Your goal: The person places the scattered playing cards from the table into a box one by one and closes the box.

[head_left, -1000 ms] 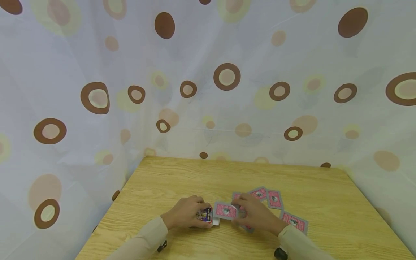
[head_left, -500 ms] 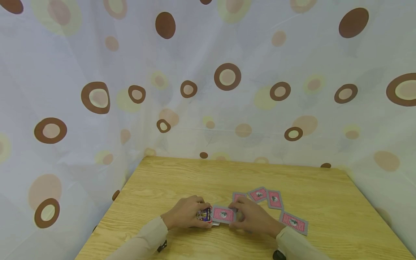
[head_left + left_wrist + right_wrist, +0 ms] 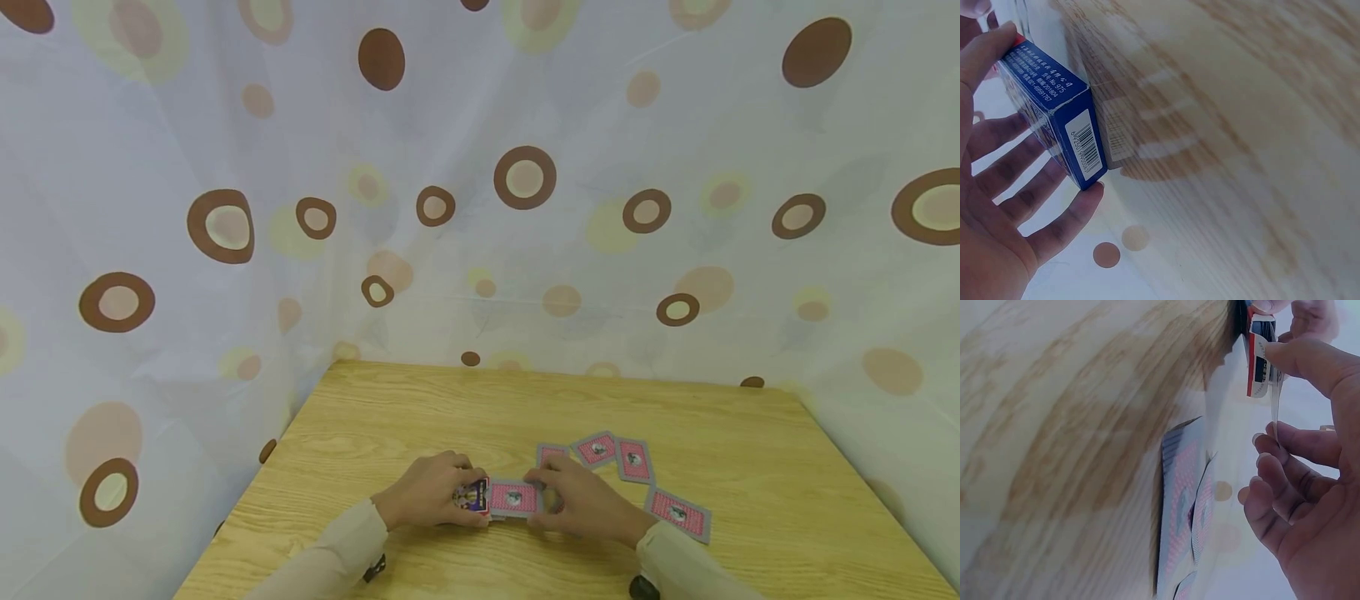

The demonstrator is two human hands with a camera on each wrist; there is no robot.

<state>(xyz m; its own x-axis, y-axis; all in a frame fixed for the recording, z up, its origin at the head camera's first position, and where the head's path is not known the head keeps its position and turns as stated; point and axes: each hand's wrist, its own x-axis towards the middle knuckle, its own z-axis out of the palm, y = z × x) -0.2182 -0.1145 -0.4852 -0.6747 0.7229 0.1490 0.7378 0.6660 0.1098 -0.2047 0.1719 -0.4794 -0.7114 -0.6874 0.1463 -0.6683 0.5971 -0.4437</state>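
My left hand [image 3: 429, 493] grips a blue card box [image 3: 471, 496] by its long edges, thumb on the near side. Its blue end with a barcode [image 3: 1088, 150] shows in the left wrist view. At the box's right end is a red-backed playing card [image 3: 515, 498], face down and lined up with the box mouth. My right hand [image 3: 592, 504] pinches that card between thumb and fingers at its outer end. Edge-on in the right wrist view, the card [image 3: 1275, 412] touches or enters the mouth beside the white-and-red flap [image 3: 1260, 362]; which, I cannot tell.
Several more red-backed cards lie face down to the right: one partly behind the right hand [image 3: 552, 451], a tilted card [image 3: 597, 449], an upright one [image 3: 634, 460] and a nearer card [image 3: 678, 514]. The wooden table [image 3: 420, 408] meets a dotted curtain [image 3: 570, 250] at the back.
My right hand has moved a little left and brought the card from a slant into line with the box mouth. The left hand and box have stayed in place.
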